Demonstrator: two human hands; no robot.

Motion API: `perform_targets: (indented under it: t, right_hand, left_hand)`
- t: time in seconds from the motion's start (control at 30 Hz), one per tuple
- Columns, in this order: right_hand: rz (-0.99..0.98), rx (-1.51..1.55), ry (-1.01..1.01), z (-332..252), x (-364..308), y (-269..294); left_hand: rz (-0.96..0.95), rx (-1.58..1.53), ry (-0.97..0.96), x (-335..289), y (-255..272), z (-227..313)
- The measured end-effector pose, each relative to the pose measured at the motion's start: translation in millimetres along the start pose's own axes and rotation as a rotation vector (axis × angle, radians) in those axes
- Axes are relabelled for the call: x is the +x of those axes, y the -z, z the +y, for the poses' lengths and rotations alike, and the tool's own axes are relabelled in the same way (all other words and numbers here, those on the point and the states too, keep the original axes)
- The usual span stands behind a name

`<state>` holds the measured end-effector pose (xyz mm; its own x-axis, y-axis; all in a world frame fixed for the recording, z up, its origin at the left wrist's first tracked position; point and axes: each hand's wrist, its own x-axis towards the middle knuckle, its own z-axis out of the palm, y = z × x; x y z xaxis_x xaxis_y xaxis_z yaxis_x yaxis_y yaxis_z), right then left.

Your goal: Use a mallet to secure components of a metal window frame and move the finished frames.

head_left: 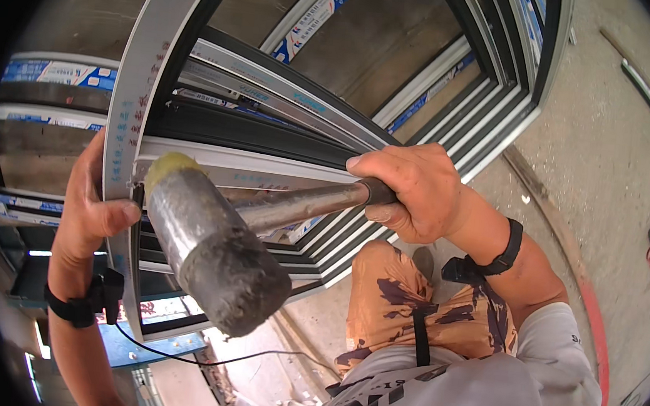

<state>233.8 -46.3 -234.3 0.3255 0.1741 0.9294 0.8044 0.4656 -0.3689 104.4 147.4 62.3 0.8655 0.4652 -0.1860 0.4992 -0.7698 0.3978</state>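
Note:
My right hand (422,192) is closed round the dark grip of a mallet (199,227). The mallet has a metal handle, a yellowish face at one end and a worn black face at the other. Its head lies in front of a grey window frame (140,94), with the yellowish end close to the frame's left upright; I cannot tell whether they touch. My left hand (92,210) grips that upright from the left, thumb on the near side and fingers partly hidden behind it. A white and black crossbar (267,161) meets the upright just beside the mallet's head.
More stacked frames (493,133) with blue and white protective film stand behind and to the right. A black cable (226,362) runs below the upright. A long strip (553,207) and a metal bar (647,98) lie on the concrete floor at right.

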Motion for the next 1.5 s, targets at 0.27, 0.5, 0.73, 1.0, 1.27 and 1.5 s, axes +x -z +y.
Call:
perform_targets:
  t: [0.27, 0.5, 0.73, 1.0, 1.27, 1.5]
  right_hand:
    - [-0.071, -0.123, -0.010, 33.8, 8.2, -34.8]
    - [-0.091, -0.063, 0.002, 21.0, 26.7, -22.5]
    - [-0.124, -0.239, -0.099, 37.7, 17.1, -29.8]
    - [-0.118, -0.278, -0.079, 31.4, 24.7, -35.3]
    - [-0.109, -0.258, 0.014, 7.5, 35.3, -23.1]
    - [-0.004, -0.280, -0.019, 0.5, 6.3, -2.8]
  left_hand:
    - [-0.007, 0.017, -0.015, 1.4, 0.7, 0.7]
    - [0.006, -0.059, -0.020, -7.8, -1.4, 7.1]
    - [0.039, -0.013, -0.148, -0.1, -4.2, 3.2]
    - [0.077, 0.034, -0.208, -4.5, 0.2, 6.2]
    - [0.053, 0.044, -0.197, -11.2, 5.1, 2.5]
    - [0.074, -0.069, -0.228, -11.4, -2.5, -7.4]
